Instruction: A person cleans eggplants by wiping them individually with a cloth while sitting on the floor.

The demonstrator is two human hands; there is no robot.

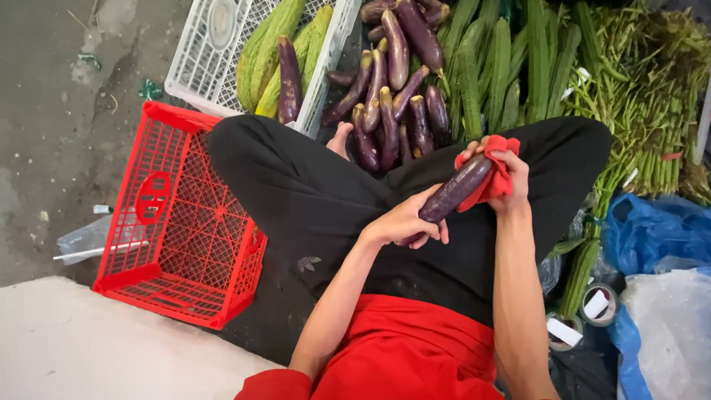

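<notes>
I see my left hand [406, 221] closed around the eggplant [453, 190] over my lap, right hand [511, 174] pressing a red cloth [495, 178] on its tip. Ahead lies an eggplant pile [392, 89]; a red crate [178, 222] sits left.

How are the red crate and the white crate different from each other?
The red crate holds nothing that shows; the white crate holds green gourds and one purple eggplant. The red crate sits beside the person's knee, the white crate farther off by the eggplant pile. Both are lattice plastic.
</notes>
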